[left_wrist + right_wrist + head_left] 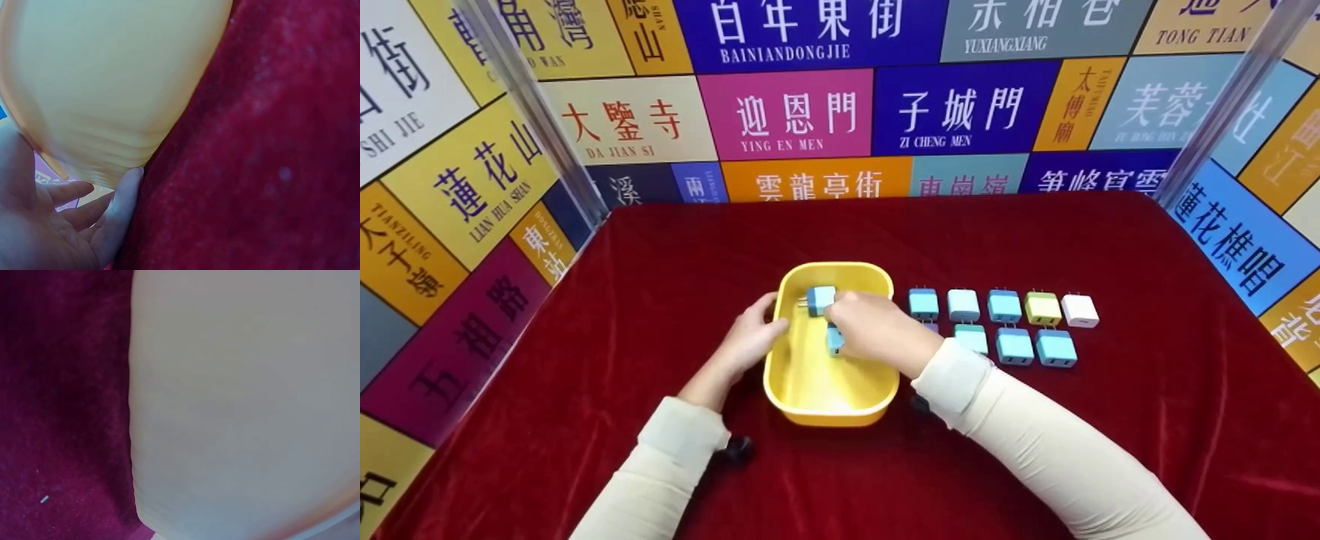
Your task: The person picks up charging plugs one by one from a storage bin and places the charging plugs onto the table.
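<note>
A yellow plastic tub [831,390] stands on the cloth, with its outer wall filling much of both wrist views. My left hand [751,330] holds its left side, thumb at the rim and fingers against the outside wall. Inside the tub, my right hand [866,326] pinches a blue-and-white plug charger [823,300] whose prongs point left. Another blue charger [835,341] lies below the right hand, partly hidden by it. In the right wrist view the tub wall [236,405] hides the right hand. The left fingers [126,197] show beneath the tub wall [112,73].
Right of the tub, several chargers stand in two rows, among them a yellow-green one [1042,309], a white one [1080,310] and a blue one [1056,349]. My right forearm partly covers the lower row. Dark red cloth [585,360] covers the table; sign-printed panels [795,112] surround it.
</note>
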The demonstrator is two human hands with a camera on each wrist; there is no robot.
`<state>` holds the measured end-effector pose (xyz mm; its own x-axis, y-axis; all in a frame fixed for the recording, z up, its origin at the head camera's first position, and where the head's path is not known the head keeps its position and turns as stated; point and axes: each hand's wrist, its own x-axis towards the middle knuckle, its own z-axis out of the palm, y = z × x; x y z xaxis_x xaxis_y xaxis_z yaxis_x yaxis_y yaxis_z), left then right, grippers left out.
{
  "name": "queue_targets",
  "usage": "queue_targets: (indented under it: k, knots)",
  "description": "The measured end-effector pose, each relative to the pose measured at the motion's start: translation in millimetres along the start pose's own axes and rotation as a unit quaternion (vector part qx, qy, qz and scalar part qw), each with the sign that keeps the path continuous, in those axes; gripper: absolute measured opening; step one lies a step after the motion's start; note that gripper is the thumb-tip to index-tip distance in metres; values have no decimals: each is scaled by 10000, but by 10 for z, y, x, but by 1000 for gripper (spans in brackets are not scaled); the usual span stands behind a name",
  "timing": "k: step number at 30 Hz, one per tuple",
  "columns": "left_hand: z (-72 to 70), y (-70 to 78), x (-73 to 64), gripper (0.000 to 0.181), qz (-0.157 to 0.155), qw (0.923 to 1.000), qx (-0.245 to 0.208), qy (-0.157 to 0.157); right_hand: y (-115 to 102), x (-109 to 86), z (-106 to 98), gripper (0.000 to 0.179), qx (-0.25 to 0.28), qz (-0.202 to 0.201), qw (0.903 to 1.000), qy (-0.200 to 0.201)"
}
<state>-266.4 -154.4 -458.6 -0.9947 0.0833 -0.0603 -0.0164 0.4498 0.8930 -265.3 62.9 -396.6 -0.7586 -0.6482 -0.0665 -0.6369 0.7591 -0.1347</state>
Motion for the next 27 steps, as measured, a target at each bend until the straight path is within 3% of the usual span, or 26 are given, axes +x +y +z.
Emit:
queue_targets:
  k: [16, 27]
  knots:
    - [-11, -22, 9, 61, 24, 10000, 6, 5, -8, -30, 5, 26, -241, -378, 9990, -14]
    - [-12, -2, -4, 61, -18, 10000, -62, -74, -16, -87, 27, 19, -253, -488, 9982, 219]
